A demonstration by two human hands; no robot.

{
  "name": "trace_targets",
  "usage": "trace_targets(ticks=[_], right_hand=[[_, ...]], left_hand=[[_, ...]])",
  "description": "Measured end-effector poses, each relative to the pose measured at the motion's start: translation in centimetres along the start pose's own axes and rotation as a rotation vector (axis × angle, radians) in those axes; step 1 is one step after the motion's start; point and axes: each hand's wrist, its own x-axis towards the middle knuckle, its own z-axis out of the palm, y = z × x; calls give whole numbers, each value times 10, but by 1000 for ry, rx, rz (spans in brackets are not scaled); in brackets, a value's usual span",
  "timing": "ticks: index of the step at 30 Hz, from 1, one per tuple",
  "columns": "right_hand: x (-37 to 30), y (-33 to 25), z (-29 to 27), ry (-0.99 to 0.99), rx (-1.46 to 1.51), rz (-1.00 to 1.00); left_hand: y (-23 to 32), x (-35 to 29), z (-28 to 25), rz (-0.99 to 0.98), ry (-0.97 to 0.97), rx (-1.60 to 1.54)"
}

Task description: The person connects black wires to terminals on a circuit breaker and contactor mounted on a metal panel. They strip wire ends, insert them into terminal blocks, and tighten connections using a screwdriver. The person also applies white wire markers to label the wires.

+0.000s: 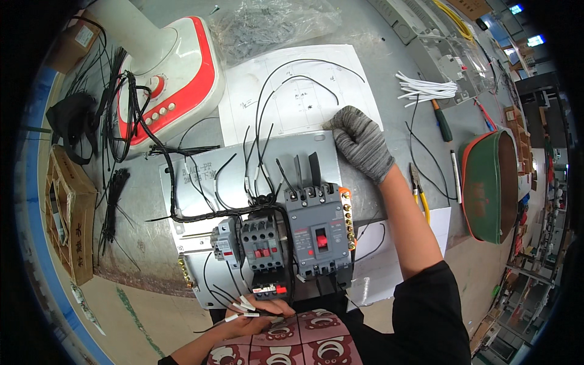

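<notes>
A metal mounting plate (pixel 198 176) lies before me, carrying a grey circuit breaker (pixel 317 228) with a red switch, a contactor (pixel 261 246) with a relay (pixel 269 285) below it, and a small breaker (pixel 225 243). A black wire harness (pixel 213 214) runs across it above the devices. My right hand (pixel 363 145), in a grey knitted glove, has its fingers curled at the plate's far right corner. At the near edge, my left hand (pixel 252 323) is closed around black wires (pixel 243 307) with white marker sleeves; its fingertips are partly hidden.
Beyond the plate lies a paper drawing (pixel 304 103). A white-and-red desk fan base (pixel 176 79) stands at far left. To the right are white sleeves (pixel 429 88), a screwdriver (pixel 442 121), yellow-handled pliers (pixel 420 188) and a green bin (pixel 490 188). A wooden box (pixel 72 213) sits left.
</notes>
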Motion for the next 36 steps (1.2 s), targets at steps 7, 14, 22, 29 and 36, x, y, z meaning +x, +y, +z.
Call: trace_targets(ticks=[7,14,22,29,36], right_hand=[[1,3,8,106,-164,-140],[0,2,4,50,-130,-160],[-1,6,1,-2,-122,-150],[-3,6,3,20,-134,-168],[-3,4,3,8,-118,-139]], left_hand=[[0,1,-6,-30,-91,34],[-1,-1,-11,-21,-178,-44],[8,0,-2,-45,-70,20],[8,-1,-3,-79,-53,-34],[-2,-3,-8,-36,-183,-95]])
